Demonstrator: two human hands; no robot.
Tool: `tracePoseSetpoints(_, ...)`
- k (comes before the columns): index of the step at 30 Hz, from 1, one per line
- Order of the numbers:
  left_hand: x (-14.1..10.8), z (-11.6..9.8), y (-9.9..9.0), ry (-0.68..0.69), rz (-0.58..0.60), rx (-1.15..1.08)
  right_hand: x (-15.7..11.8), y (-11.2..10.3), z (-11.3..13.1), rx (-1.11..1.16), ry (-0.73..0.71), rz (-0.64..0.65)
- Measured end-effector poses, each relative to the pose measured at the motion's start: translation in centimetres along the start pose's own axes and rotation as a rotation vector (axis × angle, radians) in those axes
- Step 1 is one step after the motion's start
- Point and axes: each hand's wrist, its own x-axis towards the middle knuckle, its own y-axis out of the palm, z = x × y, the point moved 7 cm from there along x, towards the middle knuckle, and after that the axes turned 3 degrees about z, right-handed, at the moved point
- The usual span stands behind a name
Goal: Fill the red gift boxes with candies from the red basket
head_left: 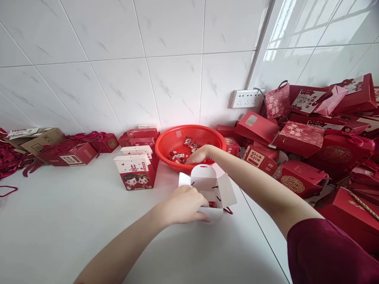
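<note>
Nearest me on the pale tabletop (59,232), beyond the maroon sleeve (319,252), the person's left hand (185,204) has an open box (207,183) by its near edge, thumb outside and fingers over the rim — the flaps stand spread, the inside is white, and a red-wrapped piece (212,204) lies at the bottom. Left of it stands a cartoon-printed box (135,173), with others behind. Just past the open box sits a red basket (161,148) of wrapped sweets (179,156); the right hand (199,155) is down among them, fingertips hidden, so I can't tell whether it grasps any. A heap of red boxes (299,138) crowds the right side — and behind everything rises the tiled wall (174,31), bearing a white socket panel (247,98)
</note>
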Motion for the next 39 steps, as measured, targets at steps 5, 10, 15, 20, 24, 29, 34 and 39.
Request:
tracePoseSetpoints(5, 0.4, 0.6, 0.4, -0.008, -0.01, -0.005, -3.2, -0.7, 1.2, 0.05, -0.139, -0.029)
tracePoseSetpoints(10, 0.6, 0.9, 0.2, -0.041, -0.007, -0.042, -6.3, -0.9, 1.2, 0.082, -0.268, -0.218)
tracePoseSetpoints(15, 0.0, -0.7, 0.4, -0.068, 0.016, 0.164, -9.8, 0.1, 0.9, 0.186, -0.382, -0.505)
tracePoseSetpoints(20, 0.0, -3.3, 3.6, -0.061, 0.108, 0.421, -17.3, 2.0, 4.3, 0.221, -0.655, -0.676)
tracePoseSetpoints(24, 0.2, -4.2, 4.7, -0.054, 0.058, 0.434, -23.3, 4.1, 7.7, 0.07, -0.75, -0.723)
tracePoseSetpoints(29, -1.0, -4.1, 2.2, -0.023, 0.016, 0.307, -26.4, 5.7, 9.4, -0.032, -0.771, -0.811)
tracePoseSetpoints(34, -2.9, -3.2, -1.5, -0.041, -0.031, 0.088, -24.4, 5.2, 9.0, -0.102, -0.636, -0.901)
tracePoseSetpoints(39, -5.1, -0.5, -4.8, -0.169, -0.177, 0.018, -20.4, 5.1, 5.9, -0.255, -0.17, -0.732)
